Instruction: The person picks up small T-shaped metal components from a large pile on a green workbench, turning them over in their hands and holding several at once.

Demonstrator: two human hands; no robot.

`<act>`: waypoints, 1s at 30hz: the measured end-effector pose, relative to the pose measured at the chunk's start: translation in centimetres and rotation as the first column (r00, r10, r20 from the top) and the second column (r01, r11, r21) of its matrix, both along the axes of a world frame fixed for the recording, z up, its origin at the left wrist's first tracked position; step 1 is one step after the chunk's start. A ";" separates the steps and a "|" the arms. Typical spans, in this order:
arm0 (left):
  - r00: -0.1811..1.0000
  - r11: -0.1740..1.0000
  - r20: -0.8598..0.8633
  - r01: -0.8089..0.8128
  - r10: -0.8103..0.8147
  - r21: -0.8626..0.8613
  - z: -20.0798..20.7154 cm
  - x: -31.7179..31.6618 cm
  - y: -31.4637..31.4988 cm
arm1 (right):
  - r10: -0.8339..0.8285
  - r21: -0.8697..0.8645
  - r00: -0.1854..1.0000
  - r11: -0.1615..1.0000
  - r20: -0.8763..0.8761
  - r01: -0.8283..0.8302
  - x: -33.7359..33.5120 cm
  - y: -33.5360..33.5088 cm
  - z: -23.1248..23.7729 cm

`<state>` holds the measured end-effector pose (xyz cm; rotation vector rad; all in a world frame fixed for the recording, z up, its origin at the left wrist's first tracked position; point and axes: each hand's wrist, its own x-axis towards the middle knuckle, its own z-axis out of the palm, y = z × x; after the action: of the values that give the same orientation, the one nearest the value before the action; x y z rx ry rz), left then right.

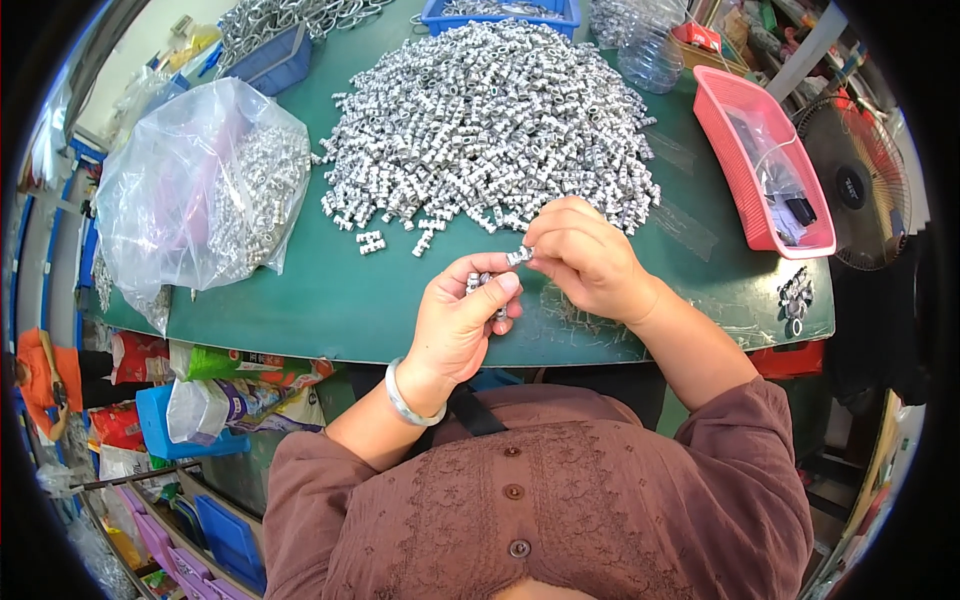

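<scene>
Both my hands meet above the near edge of the green table, in front of a big heap of small silvery metal pieces [480, 120]. My left hand [465, 315] is closed around several small metal pieces [498, 312], with thumb and fingers wrapped over them. Between the fingertips of my right hand [590, 255] a small ribbed metal piece [519, 256] is pinched, right beside the left index finger. Whether the left fingertips also touch that piece I cannot tell. A few loose metal pieces [371, 242] lie in front of the heap, left of my hands.
A clear plastic bag [215, 190] of metal pieces sits at the left. Blue bins [275, 65] stand at the back. To the right are a pink basket [705, 130], a fan [855, 190] and a small cluster of dark rings [796, 295] on the green table [400, 310].
</scene>
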<state>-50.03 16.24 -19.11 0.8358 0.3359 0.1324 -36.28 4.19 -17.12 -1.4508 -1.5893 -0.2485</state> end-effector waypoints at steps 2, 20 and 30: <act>0.999 0.997 0.024 -0.032 0.030 0.067 0.1 0.1 -0.1 | -0.002 0.021 1.000 1.000 -0.013 0.003 -0.1 0.0 0.1; 0.978 0.905 0.181 0.167 -0.102 -0.390 -1.4 0.4 1.2 | -0.170 -0.274 0.979 0.942 0.112 0.195 2.0 -1.4 -0.1; 0.992 0.895 0.117 0.094 -0.047 -0.437 -0.6 0.4 1.3 | -0.338 -0.313 0.888 0.846 0.312 0.432 1.1 0.7 -1.8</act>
<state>-49.67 17.52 -19.66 0.3859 0.2241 0.0278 -35.18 4.90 -18.88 -2.1183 -1.5791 -0.3862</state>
